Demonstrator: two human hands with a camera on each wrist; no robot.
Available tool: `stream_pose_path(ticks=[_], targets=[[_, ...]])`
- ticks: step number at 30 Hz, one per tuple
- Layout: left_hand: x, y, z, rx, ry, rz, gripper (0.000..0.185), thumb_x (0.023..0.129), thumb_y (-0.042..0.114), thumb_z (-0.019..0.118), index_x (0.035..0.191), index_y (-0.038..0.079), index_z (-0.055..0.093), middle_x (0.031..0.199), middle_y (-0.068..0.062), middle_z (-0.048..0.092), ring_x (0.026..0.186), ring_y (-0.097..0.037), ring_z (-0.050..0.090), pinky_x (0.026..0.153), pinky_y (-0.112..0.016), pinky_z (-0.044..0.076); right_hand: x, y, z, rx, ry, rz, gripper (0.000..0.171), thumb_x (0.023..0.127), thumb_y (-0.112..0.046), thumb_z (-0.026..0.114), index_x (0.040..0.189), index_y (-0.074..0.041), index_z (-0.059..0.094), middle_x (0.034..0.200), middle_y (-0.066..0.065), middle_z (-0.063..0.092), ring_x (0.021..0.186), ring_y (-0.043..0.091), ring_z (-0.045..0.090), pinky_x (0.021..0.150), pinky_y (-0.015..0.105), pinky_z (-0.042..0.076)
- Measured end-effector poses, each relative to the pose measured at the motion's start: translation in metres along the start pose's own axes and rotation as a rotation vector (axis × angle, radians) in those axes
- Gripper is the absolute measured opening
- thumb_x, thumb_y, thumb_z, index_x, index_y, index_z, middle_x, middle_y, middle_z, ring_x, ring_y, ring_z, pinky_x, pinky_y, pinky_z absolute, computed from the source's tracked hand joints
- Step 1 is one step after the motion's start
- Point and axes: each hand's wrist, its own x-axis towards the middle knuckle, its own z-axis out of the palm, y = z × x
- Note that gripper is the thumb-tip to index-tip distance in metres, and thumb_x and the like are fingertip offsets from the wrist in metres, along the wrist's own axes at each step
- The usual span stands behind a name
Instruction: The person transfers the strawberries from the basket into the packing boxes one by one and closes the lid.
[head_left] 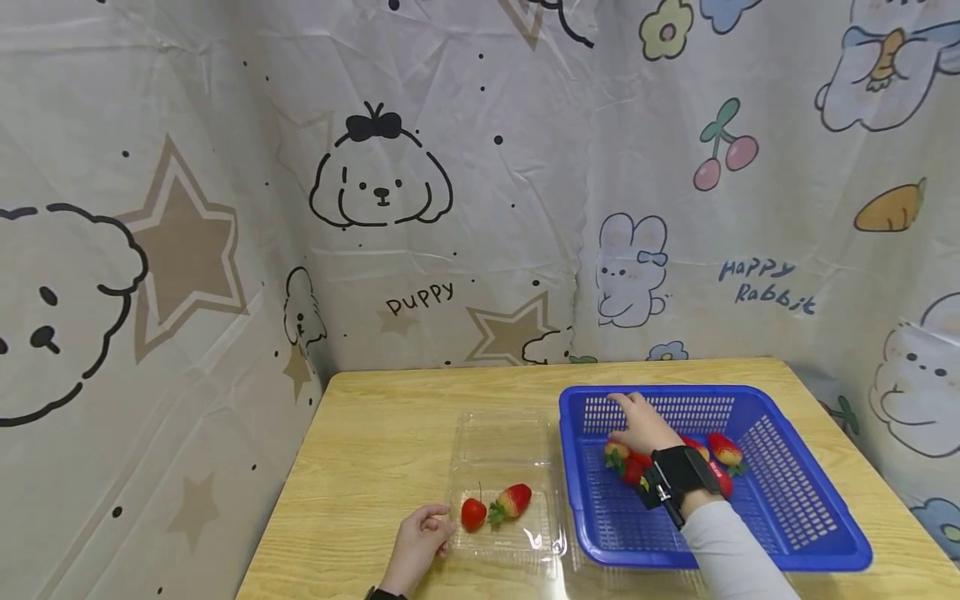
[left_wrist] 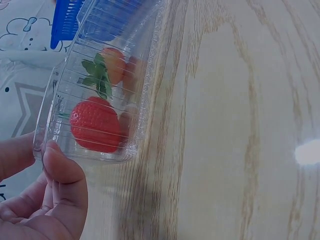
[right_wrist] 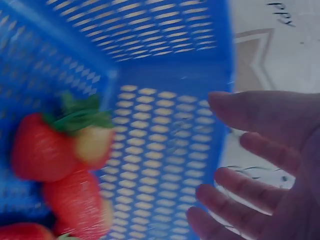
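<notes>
My left hand [head_left: 433, 525] pinches the near left corner of a clear plastic box [head_left: 501, 446] on the wooden table; in the left wrist view the thumb [left_wrist: 64, 180] and a finger press its rim. Two strawberries [head_left: 473, 513] [head_left: 513, 501] lie inside it, the nearer strawberry [left_wrist: 96, 125] close to my fingers. My right hand [head_left: 628, 410] hovers inside the blue basket [head_left: 750, 392] with fingers spread and nothing in it. Several strawberries [head_left: 726, 451] lie on the basket floor, two strawberries [right_wrist: 47, 150] just beside the open right hand [right_wrist: 227, 165].
The blue basket stands right against the clear box on the right half of the table [head_left: 375, 450]. Cartoon-print cloth [head_left: 420, 208] hangs close behind and along both sides. The box's open lid reaches toward the back.
</notes>
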Motion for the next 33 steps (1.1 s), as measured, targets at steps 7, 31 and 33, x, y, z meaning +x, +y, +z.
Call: stream_pose_path(ticks=[7,31,33], targets=[[0.0,0.0,0.001,-0.009,0.002,-0.009,0.035,0.083,-0.001,0.061,0.112,-0.016,0.048,0.065,0.002,0.05,0.054,-0.009,0.049,0.049,-0.021,0.044,0.0,0.017,0.017,-0.024,-0.105,0.067,0.055,0.076,-0.012,0.072,0.122,0.009,0.05,0.115,0.034,0.045,0.106,0.047,0.048,0.089,0.055,0.04],[0.001,-0.002,0.0,-0.003,0.019,0.0,0.034,0.082,0.0,0.062,0.11,-0.016,0.05,0.064,0.003,0.05,0.052,-0.008,0.048,0.048,-0.021,0.044,0.031,0.047,0.076,-0.049,-0.058,-0.05,0.019,0.061,-0.006,0.07,0.073,-0.006,0.056,0.075,0.01,0.045,0.063,0.022,0.046,0.054,0.034,0.04],[0.001,-0.002,-0.001,-0.004,0.017,0.0,0.034,0.082,0.0,0.062,0.11,-0.016,0.05,0.064,0.003,0.05,0.052,-0.009,0.048,0.048,-0.021,0.044,0.027,0.041,0.074,-0.045,-0.04,-0.053,0.016,0.062,-0.002,0.068,0.073,-0.005,0.057,0.074,0.011,0.046,0.063,0.022,0.047,0.053,0.035,0.041]])
